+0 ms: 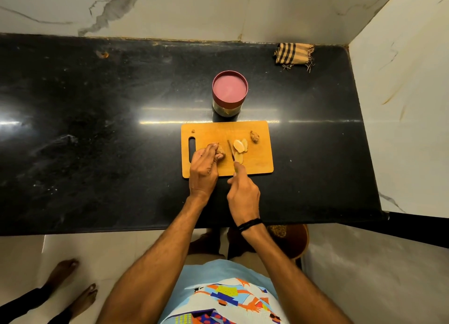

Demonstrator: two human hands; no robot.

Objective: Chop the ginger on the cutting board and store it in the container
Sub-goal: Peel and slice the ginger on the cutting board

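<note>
The fingers [211, 147] of the left hand [202, 170] curl around a knobbly brown ginger chunk [221, 151] on the rectangular wooden cutting board [258, 164]. The right hand [243, 192] grips a slim knife [230, 150], its blade beside pale ginger slices [239, 146] mid-board. Behind the board, a round maroon-lidded container [230, 93] stands on the glossy black table [97, 129].

Black polished stone bench [97, 129], a streak of light glaring across it. White grey-veined marble wall [194, 8] at the far side. Striped cloth [294, 54] in the far right corner. Pale floor [364, 275] nearest.
</note>
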